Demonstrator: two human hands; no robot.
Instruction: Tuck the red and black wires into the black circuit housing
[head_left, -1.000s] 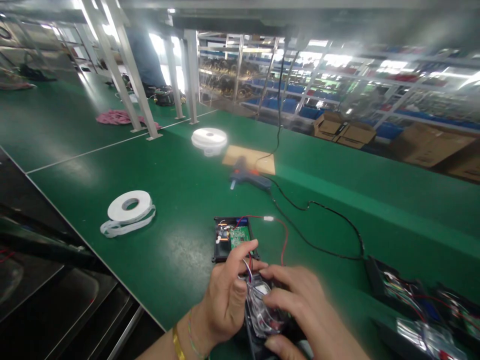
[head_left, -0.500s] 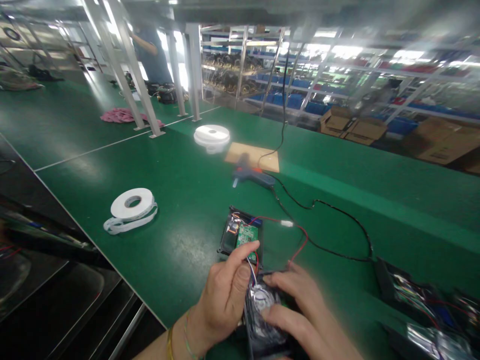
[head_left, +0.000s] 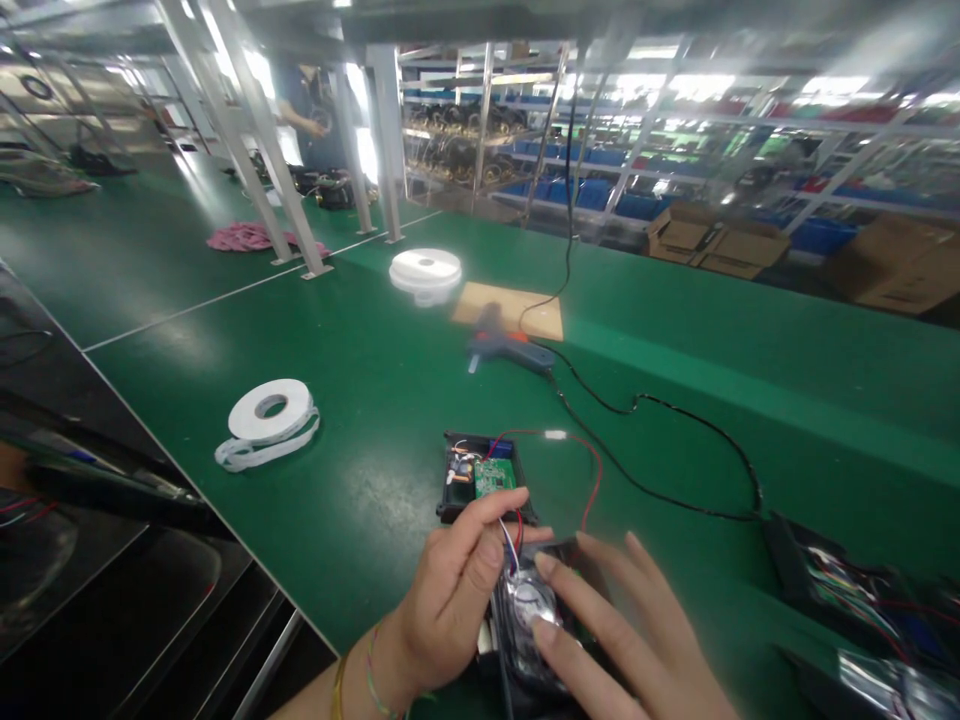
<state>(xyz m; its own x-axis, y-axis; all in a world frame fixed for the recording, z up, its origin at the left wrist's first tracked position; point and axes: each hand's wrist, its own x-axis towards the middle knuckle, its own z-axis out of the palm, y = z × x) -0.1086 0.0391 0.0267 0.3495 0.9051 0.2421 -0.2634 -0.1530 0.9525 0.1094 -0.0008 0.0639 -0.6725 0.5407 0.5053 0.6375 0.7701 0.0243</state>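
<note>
My left hand (head_left: 450, 600) pinches the thin coloured wires (head_left: 512, 540) that run from a black case with a green circuit board (head_left: 484, 485) to a black unit (head_left: 529, 625) low in the middle. My right hand (head_left: 615, 630) lies over that unit with its fingers stretched out, fingertips pressing on its shiny clear centre. A red wire (head_left: 592, 480) with a white plug loops away from the open case across the green table (head_left: 360, 400).
A white tape roll (head_left: 270, 420) lies to the left and another roll (head_left: 424, 272) farther back. A glue gun (head_left: 506, 350) rests by a cardboard sheet (head_left: 510, 308), its black cable (head_left: 675, 440) curving right. More wired black units (head_left: 862, 600) sit at lower right. A person stands at back left.
My right hand's fingers have straightened and spread flat over the black unit. The open case with the circuit board has turned slightly and its red wire has shifted. My left hand keeps its pinch.
</note>
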